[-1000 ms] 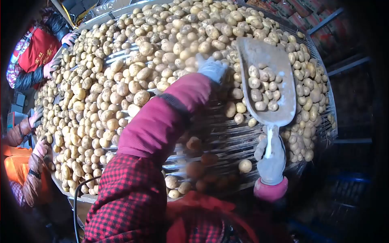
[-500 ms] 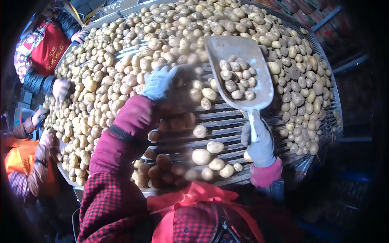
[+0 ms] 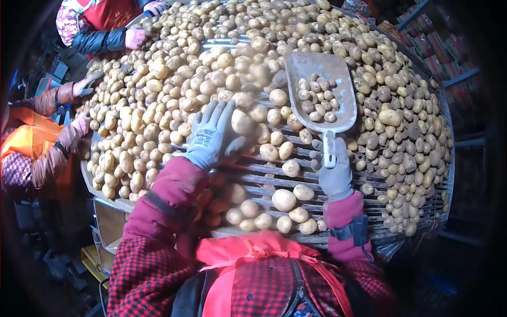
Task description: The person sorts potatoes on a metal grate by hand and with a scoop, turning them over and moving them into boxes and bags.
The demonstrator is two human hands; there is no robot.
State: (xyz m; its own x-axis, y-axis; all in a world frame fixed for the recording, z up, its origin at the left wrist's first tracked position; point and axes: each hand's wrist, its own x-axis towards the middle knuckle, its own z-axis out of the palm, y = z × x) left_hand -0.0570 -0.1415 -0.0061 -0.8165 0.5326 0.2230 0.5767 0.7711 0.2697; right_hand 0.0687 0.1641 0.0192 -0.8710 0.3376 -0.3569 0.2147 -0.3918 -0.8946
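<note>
My left hand (image 3: 207, 138), in a grey-blue glove, lies on the potatoes (image 3: 150, 113) with its fingers stretched out and its thumb apart. Beside its fingertips sits a large pale potato (image 3: 242, 121). My right hand (image 3: 336, 173), gloved too, holds the handle of a worn metal scoop (image 3: 343, 100) from beneath. Its fingertips show left of the handle and the thumb lies along the right. Several small potatoes (image 3: 317, 98) rest in the scoop's pan. Below the scoop, larger potatoes (image 3: 284, 200) lie on the slatted bars (image 3: 317, 186).
Potatoes cover much of the slatted table, with a heap (image 3: 406, 137) on the right. At the left edge, one person (image 3: 39, 142) in orange and another person (image 3: 108, 16) in a red apron have their hands at the potatoes. Packed bags (image 3: 430, 55) stand at the upper right.
The view has shifted, showing more of the table's near edge. My left hand's fingers point farther forward now. My right hand stays at the scoop handle, and the small potatoes remain in the pan.
</note>
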